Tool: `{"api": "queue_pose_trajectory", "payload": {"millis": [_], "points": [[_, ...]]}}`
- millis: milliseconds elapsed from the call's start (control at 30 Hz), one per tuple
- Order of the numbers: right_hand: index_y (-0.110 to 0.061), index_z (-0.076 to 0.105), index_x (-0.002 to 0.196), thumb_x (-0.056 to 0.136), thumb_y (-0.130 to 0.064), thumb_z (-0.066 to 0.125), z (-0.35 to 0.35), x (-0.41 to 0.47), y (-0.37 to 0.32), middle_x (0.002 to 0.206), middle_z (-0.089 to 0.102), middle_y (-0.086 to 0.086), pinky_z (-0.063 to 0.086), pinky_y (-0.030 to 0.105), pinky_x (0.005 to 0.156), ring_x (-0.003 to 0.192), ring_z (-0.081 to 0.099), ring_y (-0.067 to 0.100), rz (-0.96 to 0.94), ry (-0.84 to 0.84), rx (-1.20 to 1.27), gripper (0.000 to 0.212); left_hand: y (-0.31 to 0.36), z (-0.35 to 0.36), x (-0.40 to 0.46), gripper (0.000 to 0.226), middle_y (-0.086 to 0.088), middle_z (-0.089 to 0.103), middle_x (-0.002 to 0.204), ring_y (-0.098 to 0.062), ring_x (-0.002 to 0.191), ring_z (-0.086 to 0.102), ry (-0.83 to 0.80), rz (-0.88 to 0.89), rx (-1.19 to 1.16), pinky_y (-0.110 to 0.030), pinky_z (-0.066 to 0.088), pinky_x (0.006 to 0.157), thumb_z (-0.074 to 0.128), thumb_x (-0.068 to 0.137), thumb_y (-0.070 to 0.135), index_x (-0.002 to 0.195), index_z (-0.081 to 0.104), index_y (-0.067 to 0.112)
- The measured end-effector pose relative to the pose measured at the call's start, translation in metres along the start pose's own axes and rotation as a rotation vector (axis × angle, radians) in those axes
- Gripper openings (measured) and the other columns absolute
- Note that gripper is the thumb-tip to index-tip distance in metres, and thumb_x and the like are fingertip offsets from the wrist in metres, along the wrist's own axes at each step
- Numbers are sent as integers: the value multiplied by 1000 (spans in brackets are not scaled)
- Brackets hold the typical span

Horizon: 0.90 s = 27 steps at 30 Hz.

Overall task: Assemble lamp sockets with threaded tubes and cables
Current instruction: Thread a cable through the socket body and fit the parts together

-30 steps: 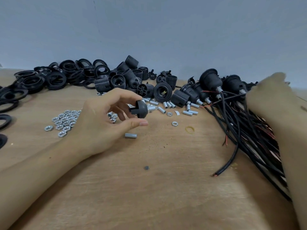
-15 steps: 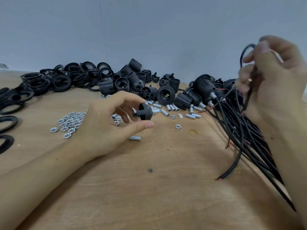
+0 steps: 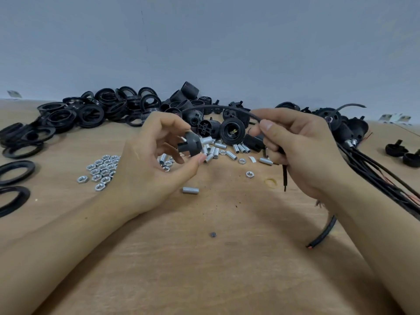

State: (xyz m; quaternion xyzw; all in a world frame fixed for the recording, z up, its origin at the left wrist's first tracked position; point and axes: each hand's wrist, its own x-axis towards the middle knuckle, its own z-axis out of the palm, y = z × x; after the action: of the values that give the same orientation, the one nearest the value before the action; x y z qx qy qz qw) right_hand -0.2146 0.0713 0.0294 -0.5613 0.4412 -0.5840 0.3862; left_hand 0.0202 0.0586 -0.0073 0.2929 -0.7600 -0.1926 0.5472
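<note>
Cable [image 3: 227, 108] partly hidden inside right hand [image 3: 302, 151]

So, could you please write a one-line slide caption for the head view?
Left hand holds a black socket cap; right hand grips a black cable over the parts-strewn wooden table.

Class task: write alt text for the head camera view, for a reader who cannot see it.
A person's left hand pinches a black socket cap while the right hand grips a black cable above a wooden table strewn with black rings, nuts and threaded tubes.
</note>
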Motion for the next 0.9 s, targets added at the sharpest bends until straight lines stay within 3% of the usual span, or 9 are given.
{"api": "queue_pose_trajectory", "payload": {"millis": [200, 300, 433, 500, 600, 667, 733, 800, 900], "points": [[-4, 68, 101, 99, -11, 54, -7, 5, -5, 62, 54, -1, 36, 18, 43, 50, 39, 8, 184, 79, 315, 17, -1, -3, 2, 34, 13, 70, 97, -15, 91, 67, -8, 37, 151, -31, 54, 80, 77, 84, 26, 115, 66, 20], [-6, 70, 107, 96, -20, 56, -16, 6, -10, 64, 57, -4, 36, 20, 54, 55, 42, 7, 294, -51, 157, 23, 2, -2, 1, 38, 14, 73, 92, -14, 91, 70, 52, -73, 85, -28, 53, 84, 80, 75, 43, 104, 65, 25], [0, 67, 101, 81, -21, 60, -13, 1, -13, 64, 56, -1, 22, 14, 39, 43, 31, 3, 317, -252, 162, 30, 2, -2, 3, 38, -1, 77, 101, -22, 98, 72, 84, -255, -193, -44, 55, 90, 85, 70, 28, 96, 59, 20], [-5, 63, 96, 82, -21, 58, -8, 0, -18, 66, 63, 1, 34, 15, 38, 43, 40, 5, 227, -200, 297, 22, 2, -4, 7, 37, -7, 76, 101, -20, 92, 72, 105, -346, -400, -36, 56, 84, 83, 70, 13, 95, 57, 16], [-12, 59, 86, 82, -22, 60, -9, 0, -24, 80, 75, 7, 54, 22, 54, 56, 66, 12, 130, -146, 397, 11, 3, -6, 13, 42, -11, 75, 96, -16, 77, 69, 135, -546, -775, -27, 56, 79, 77, 76, 5, 113, 57, 11], [-14, 60, 85, 83, -21, 61, -10, -2, -26, 86, 76, 10, 57, 24, 61, 66, 72, 15, 78, -149, 407, 7, 2, -9, 16, 39, -10, 73, 101, -11, 76, 68, 77, -646, -918, -26, 57, 79, 69, 85, 17, 123, 61, 16], [-14, 61, 88, 84, -20, 61, -7, -3, -25, 87, 76, 11, 56, 23, 62, 68, 73, 15, 37, -155, 408, 7, 0, -11, 17, 29, -9, 74, 107, -8, 77, 69, 5, -703, -980, -24, 57, 75, 63, 88, 34, 110, 74, 20], [-16, 66, 84, 84, -21, 61, -1, -6, -22, 88, 76, 13, 56, 24, 61, 68, 73, 16, 9, -171, 406, 7, -1, -9, 16, 37, -7, 75, 110, -6, 79, 71, -64, -745, -969, -22, 57, 73, 63, 82, 50, 93, 81, 19], [-18, 70, 79, 85, -21, 61, 4, -8, -18, 89, 75, 14, 56, 24, 62, 70, 73, 17, -23, -195, 427, 11, -5, -6, 15, 49, -3, 76, 109, -6, 87, 71, -140, -767, -950, -24, 57, 75, 74, 69, 63, 88, 82, 18]]}}
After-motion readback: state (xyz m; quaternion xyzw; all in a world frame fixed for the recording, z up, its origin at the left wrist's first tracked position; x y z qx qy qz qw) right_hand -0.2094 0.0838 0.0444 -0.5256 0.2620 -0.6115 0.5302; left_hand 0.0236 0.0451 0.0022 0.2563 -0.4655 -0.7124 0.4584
